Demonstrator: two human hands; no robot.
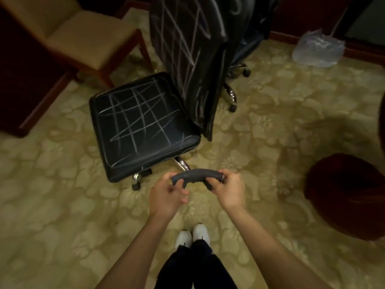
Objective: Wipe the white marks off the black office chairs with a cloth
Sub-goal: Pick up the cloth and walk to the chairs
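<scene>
1. Carpet [62, 205], pale with a floral pattern, spreads under everything in view.
2. The black office chair [143, 124] stands on the carpet just beyond the hands. White marks [135, 113] cross its seat in scribbled lines, and more run up its backrest [187, 49], which rises on the seat's right side.
3. A wooden chair [83, 34] with a beige cushion stands to the left of and beyond the office chair, close to it.
4. A dark red rounded seat [343, 195] sits well to the right of the office chair, nearer the person.
5. A second black chair [245, 49] is partly hidden behind the office chair's backrest; its chrome base and castors show there.
6. A crumpled clear plastic bag [318, 49] lies on the carpet far right of the backrest, against the wall.
7. The left hand [166, 195] is held just in front of the office chair's base, its fingers curled round the left end of the cloth.
8. The right hand [227, 188] is beside it, fingers pinched on the cloth's right end.
9. The grey cloth [198, 174] is stretched in a rolled band between both hands, in the air near the chair's front castor, not touching the seat.
10. White shoes [192, 234] stand on the carpet below the hands.
</scene>
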